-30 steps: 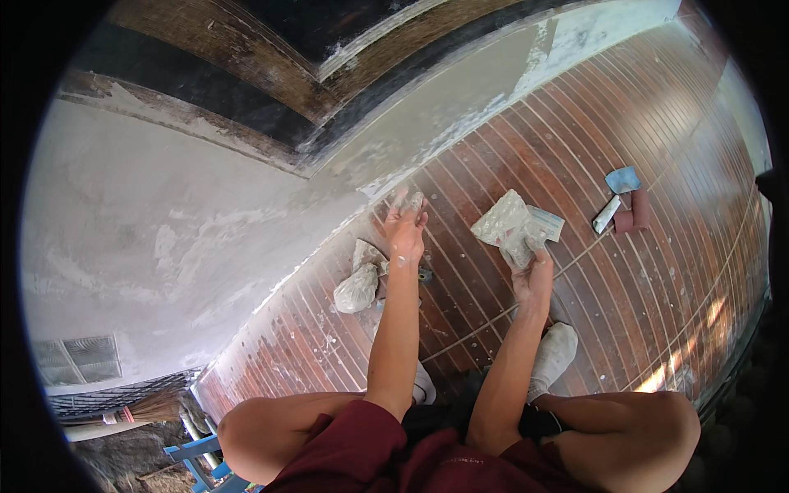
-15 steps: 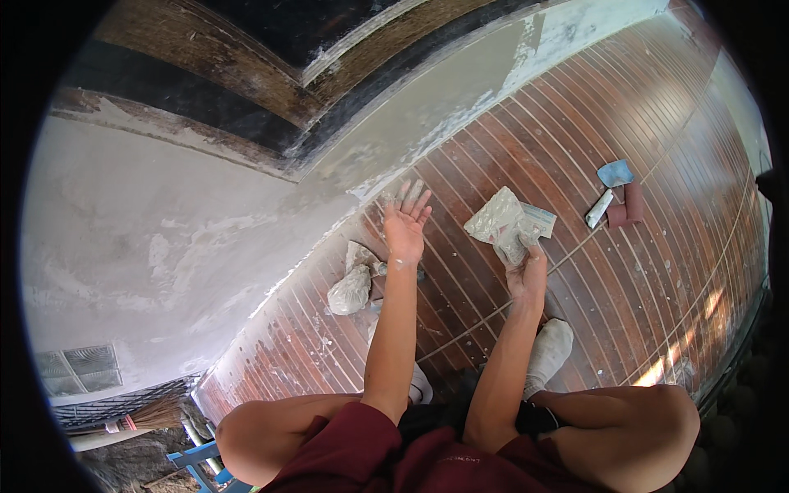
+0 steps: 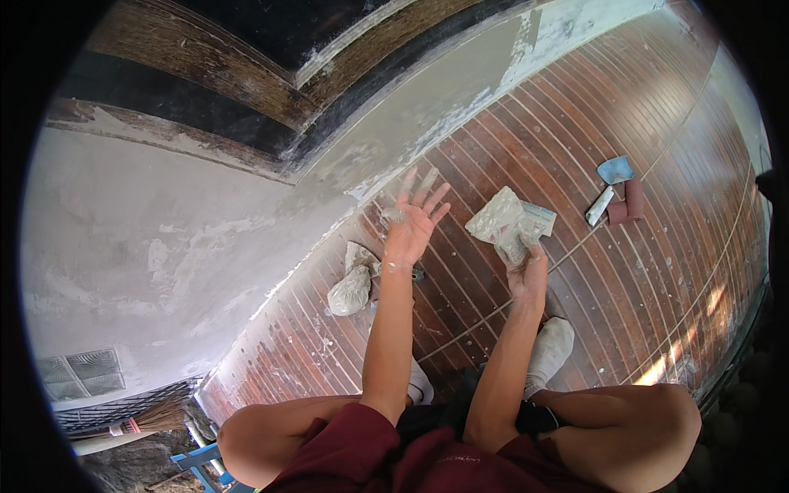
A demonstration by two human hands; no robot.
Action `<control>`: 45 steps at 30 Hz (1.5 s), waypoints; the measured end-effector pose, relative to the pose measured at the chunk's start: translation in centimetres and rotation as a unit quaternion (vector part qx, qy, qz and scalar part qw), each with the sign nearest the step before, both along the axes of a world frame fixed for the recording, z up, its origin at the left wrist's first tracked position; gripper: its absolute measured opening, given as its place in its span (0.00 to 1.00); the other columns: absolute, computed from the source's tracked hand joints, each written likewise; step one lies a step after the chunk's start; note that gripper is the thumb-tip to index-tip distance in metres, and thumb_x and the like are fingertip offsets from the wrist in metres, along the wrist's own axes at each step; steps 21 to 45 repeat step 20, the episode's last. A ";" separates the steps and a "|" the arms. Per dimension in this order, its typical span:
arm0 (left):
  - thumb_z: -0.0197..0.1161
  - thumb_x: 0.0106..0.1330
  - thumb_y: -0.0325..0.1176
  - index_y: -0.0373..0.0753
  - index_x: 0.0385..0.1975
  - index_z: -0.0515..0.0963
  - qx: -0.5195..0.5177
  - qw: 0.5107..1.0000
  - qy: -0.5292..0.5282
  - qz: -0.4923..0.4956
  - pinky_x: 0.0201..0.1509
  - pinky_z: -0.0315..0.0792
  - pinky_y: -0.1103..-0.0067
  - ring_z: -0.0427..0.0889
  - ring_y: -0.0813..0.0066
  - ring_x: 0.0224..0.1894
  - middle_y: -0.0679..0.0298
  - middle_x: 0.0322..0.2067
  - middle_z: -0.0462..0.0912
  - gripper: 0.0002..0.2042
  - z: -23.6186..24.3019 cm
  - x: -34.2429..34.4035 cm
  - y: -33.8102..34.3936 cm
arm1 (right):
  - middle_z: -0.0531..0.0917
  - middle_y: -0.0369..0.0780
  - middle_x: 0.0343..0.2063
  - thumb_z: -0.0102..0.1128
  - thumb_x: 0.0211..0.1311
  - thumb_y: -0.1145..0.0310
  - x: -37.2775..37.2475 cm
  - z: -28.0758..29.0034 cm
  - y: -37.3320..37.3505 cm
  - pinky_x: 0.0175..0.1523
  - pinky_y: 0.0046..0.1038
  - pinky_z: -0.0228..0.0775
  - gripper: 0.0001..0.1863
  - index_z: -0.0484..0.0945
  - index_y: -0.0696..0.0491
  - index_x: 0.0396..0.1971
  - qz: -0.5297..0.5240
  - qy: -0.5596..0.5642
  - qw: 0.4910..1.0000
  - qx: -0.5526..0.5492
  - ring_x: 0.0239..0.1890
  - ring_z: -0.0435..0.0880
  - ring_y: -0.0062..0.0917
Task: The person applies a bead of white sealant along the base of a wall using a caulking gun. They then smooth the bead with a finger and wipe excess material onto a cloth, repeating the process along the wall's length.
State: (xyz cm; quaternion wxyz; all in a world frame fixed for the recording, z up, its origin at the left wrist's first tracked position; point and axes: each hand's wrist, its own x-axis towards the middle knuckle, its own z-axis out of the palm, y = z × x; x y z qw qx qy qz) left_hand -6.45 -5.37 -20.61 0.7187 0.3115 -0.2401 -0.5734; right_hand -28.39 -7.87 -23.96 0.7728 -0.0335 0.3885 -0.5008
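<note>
My left hand (image 3: 413, 223) is raised palm up near the base of the wall, with its fingers spread and nothing in it. Grey-white paste coats some of its fingertips. In my right hand (image 3: 528, 273), the fingers close on the near end of a paste-smeared flat piece (image 3: 498, 215), pale and roughly square. Thick paste also covers the part by my fingers, so its exact kind is unclear. Beside its right edge shows a light card with print (image 3: 538, 218). Left of my left forearm, a whitish crumpled plastic bag (image 3: 349, 292) lies on the floor.
The grey plastered wall (image 3: 164, 214) runs along the left, below a worn dark frame (image 3: 205, 74). On the reddish-brown grooved floor (image 3: 575, 123) at right lie a blue scrap (image 3: 615, 170), a white tube (image 3: 600, 206) and reddish-brown sandpaper-like strips (image 3: 631, 201). A broom (image 3: 156, 416) is lower left.
My left hand has turned slightly, its fingers spreading wider and reaching further right. The right hand and the smeared piece have stayed almost in place.
</note>
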 end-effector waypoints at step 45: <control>0.56 0.65 0.60 0.48 0.68 0.58 -0.085 0.960 0.176 -0.198 0.41 0.74 0.65 0.81 0.57 0.41 0.56 0.57 0.75 0.36 3.4 1.2 -5.0 | 0.77 0.50 0.53 0.49 0.65 0.69 -5.2 2.9 -1.5 0.57 0.43 0.76 0.23 0.66 0.62 0.58 -0.151 0.012 0.988 -0.034 0.56 0.78 0.42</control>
